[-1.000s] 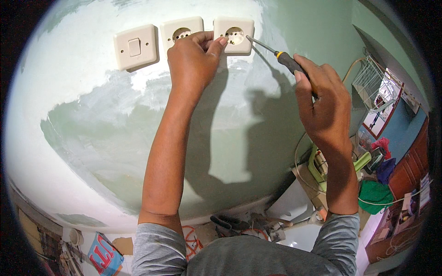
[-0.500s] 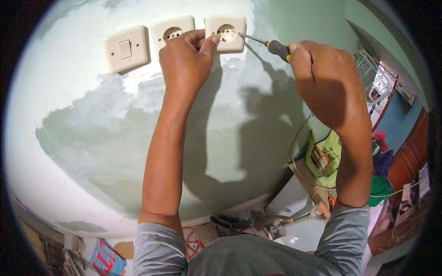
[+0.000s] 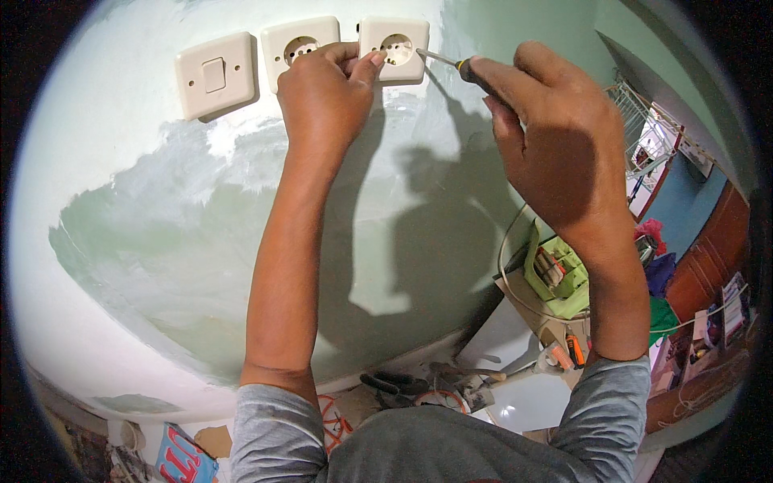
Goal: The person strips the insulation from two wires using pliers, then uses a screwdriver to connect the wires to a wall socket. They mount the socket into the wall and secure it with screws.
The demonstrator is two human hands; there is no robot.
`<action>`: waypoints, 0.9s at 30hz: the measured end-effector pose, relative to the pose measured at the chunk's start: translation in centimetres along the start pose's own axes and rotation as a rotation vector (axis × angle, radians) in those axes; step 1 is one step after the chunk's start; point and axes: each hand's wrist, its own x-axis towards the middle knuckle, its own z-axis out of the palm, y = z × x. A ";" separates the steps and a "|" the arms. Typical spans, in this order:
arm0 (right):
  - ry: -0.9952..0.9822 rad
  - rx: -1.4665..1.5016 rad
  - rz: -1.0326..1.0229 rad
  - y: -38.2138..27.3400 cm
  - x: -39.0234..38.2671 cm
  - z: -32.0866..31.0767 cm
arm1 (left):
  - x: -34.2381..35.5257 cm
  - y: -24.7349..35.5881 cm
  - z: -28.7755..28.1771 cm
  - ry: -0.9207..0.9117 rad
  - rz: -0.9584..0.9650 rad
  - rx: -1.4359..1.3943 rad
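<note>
A cream wall socket (image 3: 412,71) is on the wall at the top, with a screwdriver (image 3: 437,57) reaching its right-hand screw hole. My right hand (image 3: 555,121) grips the screwdriver by its dark and yellow handle, fingers bent over the end of it. My left hand (image 3: 330,101) pinches the left edge of that socket between thumb and fingers. Partly behind the left hand is a second socket (image 3: 278,36). Farther left, a cream light switch (image 3: 213,75) with a single rocker sits slightly tilted on the wall.
The wall (image 3: 233,274) is patchy white and green. Low on the right stand a lime-green open bag (image 3: 570,278) with things in it, a cable, and an orange-handled tool (image 3: 574,348). A wire rack (image 3: 640,133) is at the far right. Dark gloves or shoes (image 3: 394,384) lie below.
My right hand has turned and its grip has shifted over the screwdriver handle, covering more of it. The left hand stays at the socket's edge. The whole view has moved slightly.
</note>
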 end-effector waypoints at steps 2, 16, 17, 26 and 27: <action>0.043 -0.003 -0.029 -0.5 0.1 0.0 | 0.1 0.3 -0.1 -0.055 -0.067 0.006; -0.072 -0.025 0.050 0.1 -0.2 0.5 | 0.1 -0.1 0.3 -0.029 -0.037 0.001; -0.045 -0.004 0.017 0.1 -0.2 0.5 | 0.1 0.2 0.1 -0.041 -0.049 0.001; -0.133 -0.027 0.118 -0.1 0.5 0.6 | 0.1 0.4 -0.1 -0.042 -0.081 0.002; -0.172 -0.031 0.125 -0.1 0.4 0.7 | 0.1 0.3 -0.2 -0.047 -0.093 0.004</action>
